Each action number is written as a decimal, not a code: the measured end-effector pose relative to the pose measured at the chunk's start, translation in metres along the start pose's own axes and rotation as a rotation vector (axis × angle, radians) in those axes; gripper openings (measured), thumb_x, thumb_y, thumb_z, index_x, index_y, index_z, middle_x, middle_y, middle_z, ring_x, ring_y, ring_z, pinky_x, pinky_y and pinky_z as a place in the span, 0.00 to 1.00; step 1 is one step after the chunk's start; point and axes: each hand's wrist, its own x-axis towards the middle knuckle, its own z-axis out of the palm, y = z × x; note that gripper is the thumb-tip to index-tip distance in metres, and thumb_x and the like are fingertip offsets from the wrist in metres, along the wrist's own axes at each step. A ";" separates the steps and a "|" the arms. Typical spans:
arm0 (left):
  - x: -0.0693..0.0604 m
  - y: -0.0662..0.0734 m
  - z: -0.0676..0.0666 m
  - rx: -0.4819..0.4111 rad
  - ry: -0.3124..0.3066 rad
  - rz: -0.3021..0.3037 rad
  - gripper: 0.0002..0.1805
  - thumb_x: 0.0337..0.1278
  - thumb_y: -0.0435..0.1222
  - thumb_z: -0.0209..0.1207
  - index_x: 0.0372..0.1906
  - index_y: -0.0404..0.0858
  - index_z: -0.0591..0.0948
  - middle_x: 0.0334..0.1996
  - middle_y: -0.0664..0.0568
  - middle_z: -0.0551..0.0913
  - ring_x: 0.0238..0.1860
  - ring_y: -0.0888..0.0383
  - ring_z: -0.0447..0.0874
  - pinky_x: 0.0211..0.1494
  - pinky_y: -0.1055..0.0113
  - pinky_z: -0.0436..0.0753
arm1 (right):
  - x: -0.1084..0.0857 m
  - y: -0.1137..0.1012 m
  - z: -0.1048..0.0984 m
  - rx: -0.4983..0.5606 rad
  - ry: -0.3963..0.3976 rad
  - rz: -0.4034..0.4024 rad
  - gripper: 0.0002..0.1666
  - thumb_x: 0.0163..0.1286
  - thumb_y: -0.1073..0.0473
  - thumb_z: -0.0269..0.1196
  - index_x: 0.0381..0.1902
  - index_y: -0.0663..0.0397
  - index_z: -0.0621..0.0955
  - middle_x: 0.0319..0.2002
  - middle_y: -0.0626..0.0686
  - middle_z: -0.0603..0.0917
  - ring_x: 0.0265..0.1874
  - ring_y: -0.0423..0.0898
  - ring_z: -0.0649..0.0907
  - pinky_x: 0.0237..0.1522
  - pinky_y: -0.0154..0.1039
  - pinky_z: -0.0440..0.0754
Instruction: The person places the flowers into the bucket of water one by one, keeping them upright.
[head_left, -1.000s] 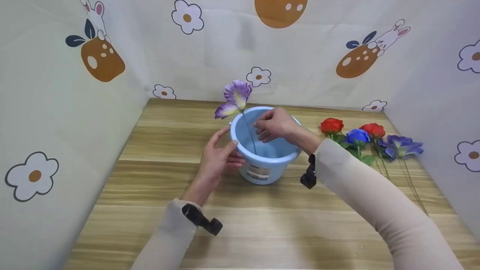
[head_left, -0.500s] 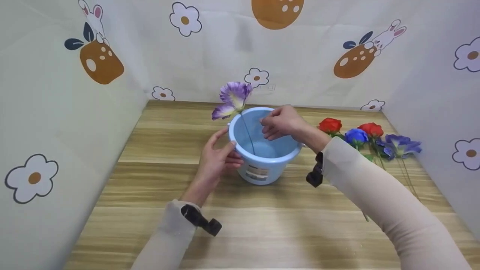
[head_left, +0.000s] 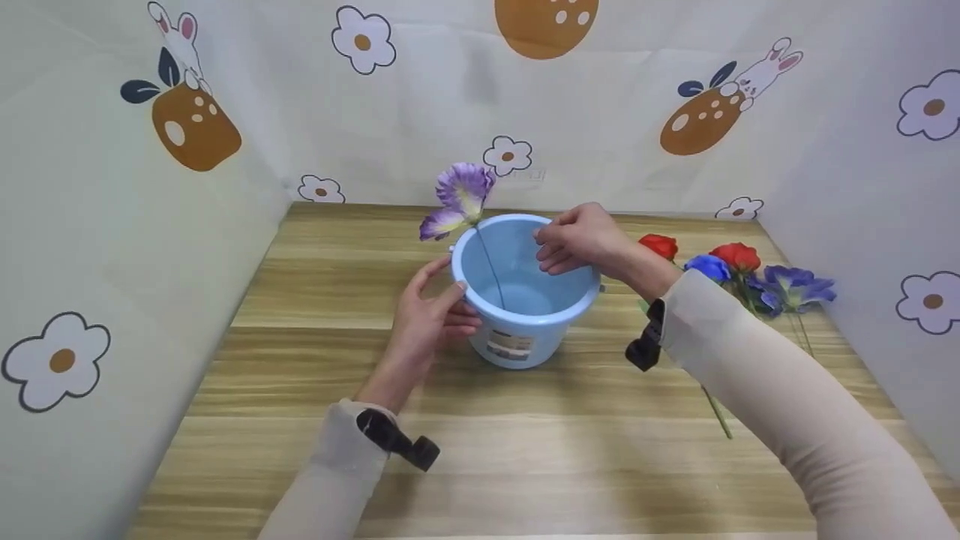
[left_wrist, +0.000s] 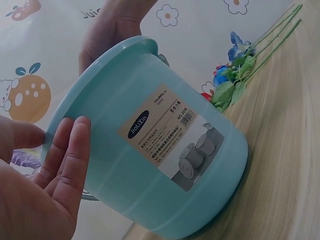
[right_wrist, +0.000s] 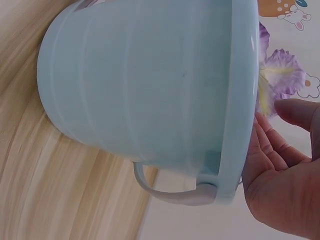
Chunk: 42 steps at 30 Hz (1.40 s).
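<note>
A light blue bucket stands upright, with a printed label on its side. One purple-and-yellow flower leans on its back-left rim, its thin stem running down inside. My left hand holds the bucket's left side; in the left wrist view the fingers of this hand lie against the outer wall near the rim. Over the right part of the opening is my right hand, its fingers loosely bent and holding nothing. The right wrist view shows this hand beside the rim.
On the wooden table, right of the bucket, lie a red rose, another red rose, a blue rose and a blue-purple flower. My right forearm covers part of their stems. Patterned walls border the table.
My right hand has moved right and slightly up, away from the purple flower's stem. The left hand stays at the bucket, and the flower still leans on the rim.
</note>
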 end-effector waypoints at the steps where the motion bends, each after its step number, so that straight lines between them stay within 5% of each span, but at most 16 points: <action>1: 0.000 0.000 0.000 0.000 -0.001 -0.001 0.30 0.76 0.33 0.61 0.77 0.48 0.70 0.22 0.47 0.86 0.22 0.55 0.89 0.29 0.64 0.93 | 0.000 0.000 0.000 0.001 -0.002 0.002 0.21 0.76 0.57 0.67 0.54 0.72 0.84 0.32 0.57 0.91 0.28 0.45 0.93 0.36 0.40 0.94; 42: 0.001 0.001 0.000 0.019 0.008 -0.006 0.32 0.74 0.32 0.62 0.78 0.48 0.69 0.22 0.47 0.87 0.22 0.55 0.89 0.31 0.63 0.93 | -0.016 0.017 -0.041 0.200 0.042 0.034 0.23 0.78 0.59 0.64 0.59 0.75 0.81 0.31 0.57 0.91 0.27 0.45 0.92 0.34 0.37 0.94</action>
